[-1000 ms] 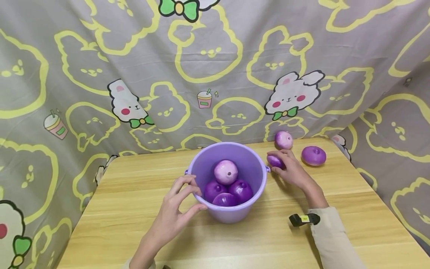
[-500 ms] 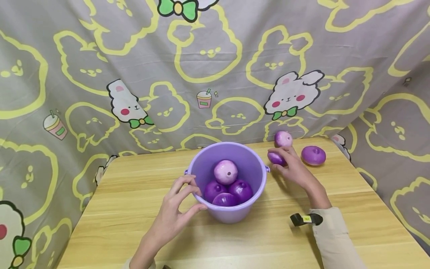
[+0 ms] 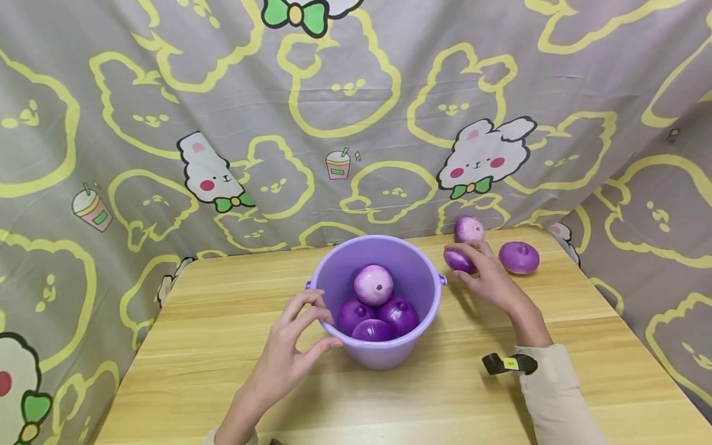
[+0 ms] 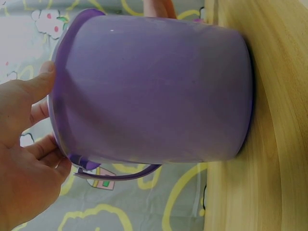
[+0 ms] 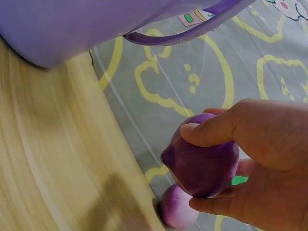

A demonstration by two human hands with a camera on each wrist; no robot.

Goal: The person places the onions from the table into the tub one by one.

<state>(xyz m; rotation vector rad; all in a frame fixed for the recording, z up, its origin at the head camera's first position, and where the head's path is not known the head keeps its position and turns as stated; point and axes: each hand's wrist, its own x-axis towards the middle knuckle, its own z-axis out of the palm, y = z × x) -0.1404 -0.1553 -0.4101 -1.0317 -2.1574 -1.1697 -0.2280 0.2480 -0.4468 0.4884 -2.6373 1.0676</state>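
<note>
A purple bucket (image 3: 378, 352) stands upright on the table. My left hand (image 3: 292, 340) holds its rim at the near left side, with fingertips and thumb spread along the edge, as the left wrist view also shows of that hand (image 4: 29, 139). To the right of the bucket, my right hand (image 3: 486, 278) grips a dark purple onion (image 3: 458, 261) between thumb and fingers. In the right wrist view this onion (image 5: 204, 161) has its pointed tip toward the table. Inside the bucket lie several onions, a paler one (image 3: 374, 285) uppermost at the back.
A pale purple onion (image 3: 470, 230) rests at the table's back edge, just behind my right hand. Farther right sits a flatter purple onion (image 3: 520, 258). A patterned grey curtain (image 3: 250, 111) hangs behind the wooden table (image 3: 211, 346). The bucket's handle (image 4: 120, 177) hangs along its far side.
My right hand and the onion in it have shifted slightly to the right. The left hand and the bucket have stayed where they were.
</note>
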